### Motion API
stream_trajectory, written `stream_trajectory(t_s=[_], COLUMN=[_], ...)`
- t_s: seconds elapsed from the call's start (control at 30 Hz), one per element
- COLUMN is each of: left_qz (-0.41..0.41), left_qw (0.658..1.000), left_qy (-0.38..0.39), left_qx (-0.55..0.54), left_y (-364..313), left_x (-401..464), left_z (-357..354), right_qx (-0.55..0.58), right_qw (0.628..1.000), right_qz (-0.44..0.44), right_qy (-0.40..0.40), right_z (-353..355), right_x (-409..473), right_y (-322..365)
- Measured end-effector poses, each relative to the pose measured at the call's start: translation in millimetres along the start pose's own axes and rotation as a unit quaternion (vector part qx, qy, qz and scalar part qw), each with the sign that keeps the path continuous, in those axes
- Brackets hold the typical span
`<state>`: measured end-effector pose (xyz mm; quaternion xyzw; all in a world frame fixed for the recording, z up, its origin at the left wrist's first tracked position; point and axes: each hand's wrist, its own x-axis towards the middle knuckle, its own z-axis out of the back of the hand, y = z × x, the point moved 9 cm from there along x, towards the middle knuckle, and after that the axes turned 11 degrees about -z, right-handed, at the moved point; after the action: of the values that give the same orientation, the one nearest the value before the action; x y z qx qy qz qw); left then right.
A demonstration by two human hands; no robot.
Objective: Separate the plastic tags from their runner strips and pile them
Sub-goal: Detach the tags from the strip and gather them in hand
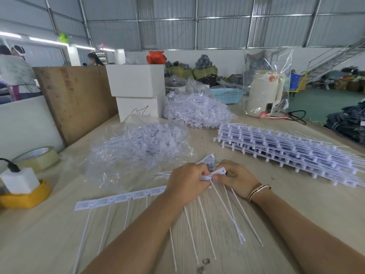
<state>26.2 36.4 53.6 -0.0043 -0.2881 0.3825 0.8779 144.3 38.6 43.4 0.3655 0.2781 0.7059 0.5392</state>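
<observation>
A strip of joined white plastic tags [122, 197] runs across the wooden table [296, 204] from the lower left up to my hands, its long thin tails pointing toward me. My left hand [186, 182] grips the strip's right end. My right hand [236, 179] pinches a single white tag [218, 172] at that end, and several loose tails fan out below both hands. Behind my hands lies a heap of separated tags [138, 147] on clear plastic. A stack of uncut tag sheets [286, 147] lies to the right.
A second bag of tags [197, 111] sits farther back by white boxes [136, 89]. A tape roll [37, 157] and a yellow tray with a white charger [21, 192] are at the left. A bagged kettle [264, 93] and a blue basket [227, 94] stand behind.
</observation>
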Motion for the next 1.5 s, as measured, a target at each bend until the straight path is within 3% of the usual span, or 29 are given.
stream_trajectory(t_s=[0.27,0.83,0.97,1.17,1.33,1.4,1.5], left_qz=[0.040,0.047,0.068,-0.001,-0.014,-0.018,-0.040], left_qw=[0.994,0.979,0.964,0.993,0.997,0.997,0.996], left_qy=[-0.006,-0.032,-0.040,-0.010,-0.005,-0.014,-0.034], left_qx=[-0.100,-0.195,-0.254,-0.116,-0.074,-0.075,-0.071], left_y=[10.6,14.2,16.7,3.2,-3.9,-6.4,-16.0], left_x=[-2.1,-2.4,-2.7,-2.1,-3.4,-2.0,3.0], left_z=[-3.6,-6.2,-5.5,1.2,4.4,7.6,13.3], right_qx=[0.015,0.017,0.025,0.069,-0.092,-0.149,-0.082], right_qw=[0.999,1.000,0.999,0.995,0.986,0.978,0.989], right_qz=[0.021,0.021,0.028,-0.014,-0.108,-0.091,-0.035], right_qy=[-0.020,-0.015,-0.025,-0.065,-0.088,-0.111,-0.116], right_z=[4.3,3.9,7.2,14.7,10.5,12.4,10.6], right_x=[-2.6,-3.4,-4.5,-4.0,2.2,0.4,-7.4], right_y=[4.3,4.2,8.2,2.1,-14.1,-6.4,14.2])
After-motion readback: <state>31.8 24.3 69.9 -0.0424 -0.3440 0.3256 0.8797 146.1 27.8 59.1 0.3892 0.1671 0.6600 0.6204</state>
